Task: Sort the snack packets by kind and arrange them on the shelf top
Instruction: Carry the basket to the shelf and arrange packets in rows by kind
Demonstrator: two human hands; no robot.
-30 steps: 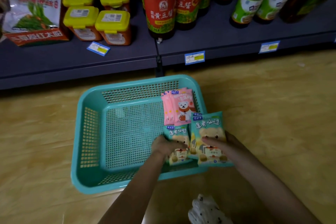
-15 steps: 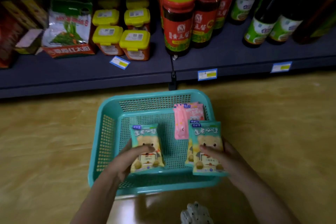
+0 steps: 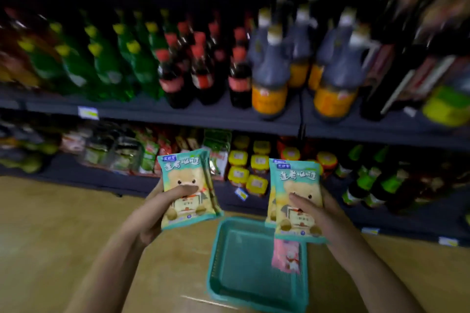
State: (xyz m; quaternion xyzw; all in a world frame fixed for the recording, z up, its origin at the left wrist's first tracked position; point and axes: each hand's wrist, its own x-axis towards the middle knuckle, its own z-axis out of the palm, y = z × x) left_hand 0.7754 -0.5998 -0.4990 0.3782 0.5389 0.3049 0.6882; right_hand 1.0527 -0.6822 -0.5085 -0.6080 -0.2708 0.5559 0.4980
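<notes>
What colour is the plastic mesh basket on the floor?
Teal plastic mesh basket; clearest in the head view.

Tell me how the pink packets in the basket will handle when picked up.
The pink packets look like small film pouches, so probably light and somewhat floppy. Flat in shape, they should not roll. They lie by the right wall of the basket, which could crowd the fingers.

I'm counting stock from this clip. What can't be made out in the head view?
- The pink packets in the basket: tops hidden behind the right teal packets in the right hand; count unclear.
- The left teal packets in the left hand: stacked, count unclear.
- The bottles: labels motion-blurred.
- The shelf top: lost in darkness above.
</notes>
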